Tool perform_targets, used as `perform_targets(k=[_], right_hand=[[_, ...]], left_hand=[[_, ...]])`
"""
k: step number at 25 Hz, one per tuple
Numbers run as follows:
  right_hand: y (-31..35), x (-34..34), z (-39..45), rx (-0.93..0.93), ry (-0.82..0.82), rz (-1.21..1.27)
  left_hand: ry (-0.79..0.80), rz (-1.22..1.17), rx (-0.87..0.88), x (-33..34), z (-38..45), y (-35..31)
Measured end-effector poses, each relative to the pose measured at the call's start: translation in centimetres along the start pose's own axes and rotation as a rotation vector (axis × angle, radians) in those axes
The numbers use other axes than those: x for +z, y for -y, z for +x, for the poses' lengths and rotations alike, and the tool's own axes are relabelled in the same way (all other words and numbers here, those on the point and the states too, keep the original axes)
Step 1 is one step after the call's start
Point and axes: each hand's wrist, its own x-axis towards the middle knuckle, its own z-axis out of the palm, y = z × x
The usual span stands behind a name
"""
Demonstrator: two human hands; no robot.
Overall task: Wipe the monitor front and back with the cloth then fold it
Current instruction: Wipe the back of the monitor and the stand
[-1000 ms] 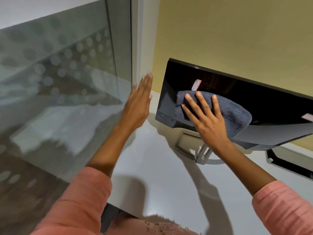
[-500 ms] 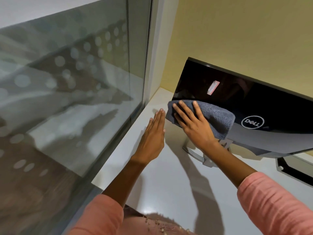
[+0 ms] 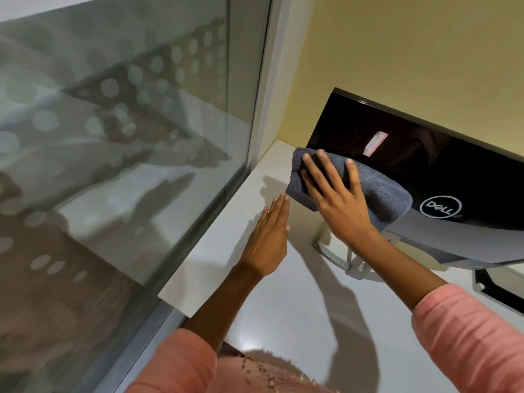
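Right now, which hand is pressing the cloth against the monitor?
The right hand, fingers spread flat on the grey cloth at the monitor corner; the left hand is bare.

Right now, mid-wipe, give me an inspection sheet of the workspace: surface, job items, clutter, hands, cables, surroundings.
Surface: white desk, glossy, with hand shadows on it.
Job's things: Dell monitor with its glossy black back toward the camera, tilted on a silver stand; a pale sticker on the panel; grey cloth pressed flat at the monitor's lower left corner.
Clutter: a dark-framed object at the right edge, cut off, not identifiable.
Hands: right hand spread flat on the cloth; left hand open, fingers straight, holding nothing, just left of the monitor corner.
Cables: nothing seen.
Surroundings: glass partition with frosted dots on the left; yellow wall behind.
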Motion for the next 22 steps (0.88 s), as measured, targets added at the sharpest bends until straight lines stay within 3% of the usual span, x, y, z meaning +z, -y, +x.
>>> perform_targets(k=[3, 9, 17, 22], right_hand=[[1.6, 1.5, 0.9, -0.187, 0.086, -0.009], [2.3, 3.1, -2.7, -0.36, 0.36, -0.069], [-0.3, 1.9, -3.9, -0.195, 0.15, 0.04], [3.6, 2.9, 0.0, -0.288, 0.265, -0.069]], left_hand=[[0.016, 0.046, -0.051, 0.3, -0.2, 0.8], [0.04, 0.096, -0.114, 0.1, -1.4, 2.0], [0.091, 0.032, -0.141, -0.3, -1.5, 1.5], [-0.182, 0.204, 0.122, 0.6, -2.3, 3.1]])
